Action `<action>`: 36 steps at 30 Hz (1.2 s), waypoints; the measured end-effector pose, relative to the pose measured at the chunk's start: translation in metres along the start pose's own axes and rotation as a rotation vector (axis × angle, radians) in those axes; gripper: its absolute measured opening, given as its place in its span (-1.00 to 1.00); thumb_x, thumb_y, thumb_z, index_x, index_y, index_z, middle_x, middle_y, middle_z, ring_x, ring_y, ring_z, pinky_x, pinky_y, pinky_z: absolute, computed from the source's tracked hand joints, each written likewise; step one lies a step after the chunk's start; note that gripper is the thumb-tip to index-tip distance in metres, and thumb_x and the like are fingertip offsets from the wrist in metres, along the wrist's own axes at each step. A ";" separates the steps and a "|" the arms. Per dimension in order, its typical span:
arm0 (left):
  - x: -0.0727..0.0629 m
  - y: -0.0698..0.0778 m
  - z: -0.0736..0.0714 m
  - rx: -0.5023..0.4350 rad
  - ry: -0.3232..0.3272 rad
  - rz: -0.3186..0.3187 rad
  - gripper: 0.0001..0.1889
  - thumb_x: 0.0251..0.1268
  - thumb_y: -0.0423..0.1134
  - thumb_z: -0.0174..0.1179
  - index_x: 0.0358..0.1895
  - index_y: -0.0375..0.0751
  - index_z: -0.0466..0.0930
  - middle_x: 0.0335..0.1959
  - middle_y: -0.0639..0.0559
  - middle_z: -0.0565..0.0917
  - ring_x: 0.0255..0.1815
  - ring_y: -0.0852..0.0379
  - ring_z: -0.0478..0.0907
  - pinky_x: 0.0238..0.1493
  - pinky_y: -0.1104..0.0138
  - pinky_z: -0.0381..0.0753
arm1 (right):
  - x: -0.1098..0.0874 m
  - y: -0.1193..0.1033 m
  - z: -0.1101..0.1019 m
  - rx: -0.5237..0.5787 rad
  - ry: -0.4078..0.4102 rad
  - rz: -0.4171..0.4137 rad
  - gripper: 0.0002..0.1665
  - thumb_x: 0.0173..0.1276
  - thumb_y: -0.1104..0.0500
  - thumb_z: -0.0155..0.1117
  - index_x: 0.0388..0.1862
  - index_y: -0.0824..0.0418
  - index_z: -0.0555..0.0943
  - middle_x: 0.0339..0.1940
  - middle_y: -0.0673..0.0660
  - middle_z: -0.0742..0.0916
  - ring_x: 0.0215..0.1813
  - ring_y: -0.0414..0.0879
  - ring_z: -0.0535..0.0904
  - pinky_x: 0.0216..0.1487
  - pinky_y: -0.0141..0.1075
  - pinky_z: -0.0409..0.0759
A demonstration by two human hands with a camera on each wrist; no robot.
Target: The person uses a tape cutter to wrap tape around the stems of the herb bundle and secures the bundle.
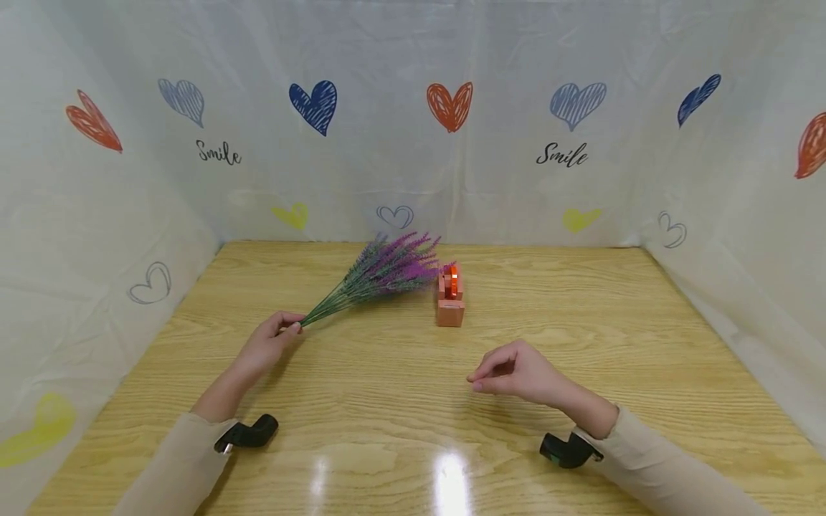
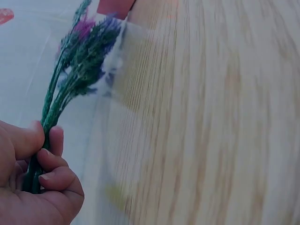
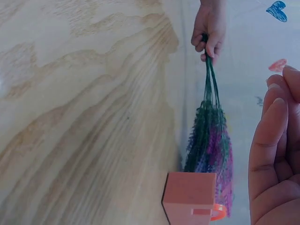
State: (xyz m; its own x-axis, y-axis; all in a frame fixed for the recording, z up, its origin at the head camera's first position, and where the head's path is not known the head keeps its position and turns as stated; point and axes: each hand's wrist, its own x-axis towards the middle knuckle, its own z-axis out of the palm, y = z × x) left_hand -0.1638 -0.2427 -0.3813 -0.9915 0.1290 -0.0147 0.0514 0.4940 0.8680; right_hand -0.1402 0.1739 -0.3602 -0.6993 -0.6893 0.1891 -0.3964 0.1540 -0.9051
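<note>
My left hand (image 1: 271,344) pinches the green stems of a bunch of artificial lavender (image 1: 381,272) near their lower ends. In the left wrist view, the thumb and curled fingers wrap the stems (image 2: 49,112). The purple flower heads point right and away, overlapping the edge of a pink tape dispenser (image 1: 450,313) with an orange wheel (image 1: 454,282). My right hand (image 1: 525,374) hovers over the table on the near right side of the dispenser. Its fingers are loosely bent, the thumb close to the fingertips, and nothing shows between them.
The wooden table (image 1: 361,401) has white cloth walls (image 1: 503,57) behind it and on both sides, printed with hearts and "Smile". A black camera is strapped to each wrist, over beige sleeves (image 1: 187,459).
</note>
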 end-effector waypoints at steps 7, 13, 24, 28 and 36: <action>-0.011 -0.014 -0.022 0.041 -0.037 0.042 -0.60 0.53 -0.18 -0.21 0.18 -0.46 0.29 -0.02 -0.31 0.44 0.07 -0.16 0.35 0.01 0.09 0.37 | 0.001 -0.011 -0.009 -0.013 0.035 0.020 -0.91 0.19 0.36 0.32 -0.33 0.40 0.69 -0.39 0.06 0.73 -0.47 -0.22 0.56 -0.52 -0.35 0.51; -0.022 -0.026 -0.041 0.063 -0.089 0.085 -0.67 0.53 -0.24 -0.20 0.10 -0.47 0.33 -0.08 -0.24 0.47 -0.03 0.09 0.41 -0.09 0.38 0.44 | 0.004 -0.025 -0.018 -0.042 0.090 0.026 -0.91 0.20 0.35 0.32 -0.34 0.40 0.68 -0.38 0.03 0.73 -0.50 -0.19 0.54 -0.52 -0.27 0.53; -0.041 -0.034 -0.048 0.030 -0.175 0.241 -0.80 0.47 -0.39 -0.15 -0.04 -0.48 0.39 -0.19 -0.24 0.49 -0.16 0.25 0.46 -0.18 0.47 0.45 | 0.013 -0.047 -0.031 0.005 0.193 0.113 -0.94 0.19 0.34 0.32 -0.34 0.29 0.70 -0.34 0.08 0.74 -0.45 -0.15 0.58 -0.42 -0.30 0.56; -0.044 -0.030 -0.044 0.020 -0.198 0.287 -0.82 0.45 -0.42 -0.13 -0.05 -0.47 0.40 -0.21 -0.25 0.49 -0.17 0.23 0.46 -0.20 0.44 0.45 | 0.016 -0.055 -0.038 -0.004 0.232 0.156 -0.93 0.21 0.30 0.33 -0.34 0.27 0.70 -0.35 0.06 0.73 -0.45 -0.12 0.56 -0.42 -0.29 0.54; -0.044 -0.022 -0.031 -0.018 -0.330 0.343 -0.85 0.44 -0.45 -0.12 -0.07 -0.36 0.43 -0.19 -0.24 0.48 -0.18 0.17 0.47 -0.21 0.39 0.48 | 0.025 -0.068 -0.059 -0.021 0.289 0.182 -0.93 0.24 0.27 0.30 -0.33 0.16 0.72 -0.38 0.01 0.73 -0.43 -0.10 0.56 -0.40 -0.29 0.52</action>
State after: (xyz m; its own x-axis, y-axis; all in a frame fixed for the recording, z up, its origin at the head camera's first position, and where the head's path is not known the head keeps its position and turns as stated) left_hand -0.1250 -0.2859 -0.3840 -0.8269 0.5494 0.1197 0.3641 0.3609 0.8586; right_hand -0.1659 0.1877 -0.2714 -0.8979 -0.4211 0.1282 -0.2599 0.2721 -0.9265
